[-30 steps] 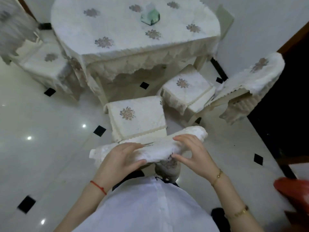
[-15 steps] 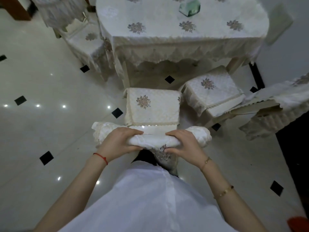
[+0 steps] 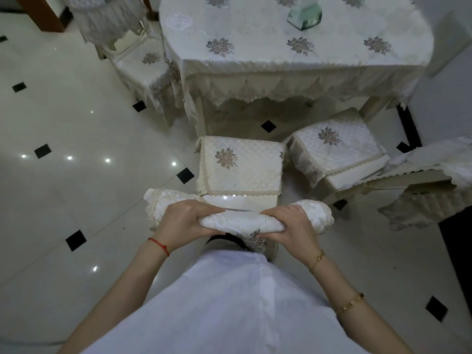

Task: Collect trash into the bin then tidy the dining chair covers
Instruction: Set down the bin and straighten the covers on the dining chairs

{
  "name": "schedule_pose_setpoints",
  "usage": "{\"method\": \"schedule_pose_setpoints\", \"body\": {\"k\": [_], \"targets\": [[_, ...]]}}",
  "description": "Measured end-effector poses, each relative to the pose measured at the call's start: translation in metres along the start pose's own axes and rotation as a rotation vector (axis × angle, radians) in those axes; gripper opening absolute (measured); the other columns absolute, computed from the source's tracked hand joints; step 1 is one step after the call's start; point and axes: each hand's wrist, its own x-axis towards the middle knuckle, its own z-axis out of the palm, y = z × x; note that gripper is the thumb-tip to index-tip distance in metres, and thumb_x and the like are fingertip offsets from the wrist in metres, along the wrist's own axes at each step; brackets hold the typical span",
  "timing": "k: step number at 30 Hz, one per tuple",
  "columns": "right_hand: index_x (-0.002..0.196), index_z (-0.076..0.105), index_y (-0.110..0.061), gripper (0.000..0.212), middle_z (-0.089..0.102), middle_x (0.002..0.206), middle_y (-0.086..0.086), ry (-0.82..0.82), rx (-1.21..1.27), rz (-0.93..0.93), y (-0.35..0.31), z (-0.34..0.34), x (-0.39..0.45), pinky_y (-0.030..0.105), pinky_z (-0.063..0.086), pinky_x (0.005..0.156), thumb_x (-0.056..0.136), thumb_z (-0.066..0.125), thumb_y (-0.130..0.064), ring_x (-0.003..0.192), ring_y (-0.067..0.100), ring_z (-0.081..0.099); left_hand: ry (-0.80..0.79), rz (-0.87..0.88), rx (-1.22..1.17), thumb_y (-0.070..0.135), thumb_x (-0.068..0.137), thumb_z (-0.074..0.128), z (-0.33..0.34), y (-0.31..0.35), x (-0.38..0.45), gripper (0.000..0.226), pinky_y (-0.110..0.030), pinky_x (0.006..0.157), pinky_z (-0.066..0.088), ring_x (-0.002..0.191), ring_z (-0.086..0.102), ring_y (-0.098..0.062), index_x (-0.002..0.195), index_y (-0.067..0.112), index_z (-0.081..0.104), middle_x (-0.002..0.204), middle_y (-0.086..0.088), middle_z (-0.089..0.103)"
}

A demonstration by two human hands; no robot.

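Cover-tidying step: left hand (image 3: pixel 182 221) and right hand (image 3: pixel 288 226) both grip the bunched chair-back cover (image 3: pixel 240 222) — next (probably) smoothing it down evenly.

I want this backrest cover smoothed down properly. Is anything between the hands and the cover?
Nothing visible. The left hand and right hand both grip the bunched cover directly on top of the chair's backrest.

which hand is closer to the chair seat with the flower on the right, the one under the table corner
Right. The right hand grips the rolled chair cover just below-left of that seat cushion. The left hand grips the roll's other end, farther left.
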Motion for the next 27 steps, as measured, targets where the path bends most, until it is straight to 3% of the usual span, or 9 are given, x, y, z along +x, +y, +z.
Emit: {"method": "schedule_pose_setpoints", "body": {"k": [3,7,10,21,27], "targets": [[0.099,0.07,-0.027,0.054,0.07,0.092,-0.014,0.011,-0.008,0.006,0.008,-0.008,0.021,0.029,0.038,0.086,0.066,0.064,-0.07,0.087,0.013,0.061,0.028,-0.008,0.022,0.069,0.067,0.064,-0.001,-0.002,0.023,0.044,-0.025,0.064,0.051,0.084,0.066,0.0,0.102,0.043,0.072,0.089,0.02,0.073],[0.097,0.071,-0.025,0.056,0.069,0.091,-0.015,0.03,0.006,0.021,0.022,-0.022,0.06,0.014,0.03,0.087,0.064,0.064,-0.07,0.087,0.007,0.057,0.054,-0.051,0.029,0.067,0.062,0.072,-0.001,-0.01,0.064,0.043,-0.029,0.063,0.053,0.078,0.068,-0.004,0.1,0.045,0.072,0.085,0.017,0.074],[0.098,0.071,-0.024,0.057,0.069,0.091,-0.015,0.035,0.011,0.014,0.032,-0.029,0.093,0.011,0.029,0.086,0.063,0.065,-0.069,0.086,0.004,0.054,0.072,-0.051,0.037,0.065,0.06,0.077,-0.005,-0.02,0.096,0.045,-0.028,0.064,0.053,0.077,0.068,-0.004,0.1,0.045,0.072,0.086,0.017,0.074],[0.1,0.071,-0.024,0.056,0.069,0.094,-0.016,0.046,0.04,0.009,0.076,-0.047,0.198,0.019,0.034,0.084,0.062,0.069,-0.066,0.088,0.003,0.054,0.078,-0.045,0.006,0.065,0.062,0.073,-0.017,-0.054,0.205,0.045,-0.024,0.065,0.051,0.078,0.068,-0.002,0.101,0.042,0.074,0.084,0.016,0.075],[0.099,0.072,-0.023,0.055,0.069,0.094,-0.014,0.072,0.048,0.011,0.094,-0.051,0.252,0.02,0.036,0.086,0.06,0.075,-0.062,0.089,0.004,0.056,0.111,-0.031,0.006,0.063,0.06,0.082,-0.022,-0.075,0.26,0.045,-0.023,0.064,0.052,0.077,0.068,0.0,0.098,0.041,0.075,0.085,0.016,0.074]]}}
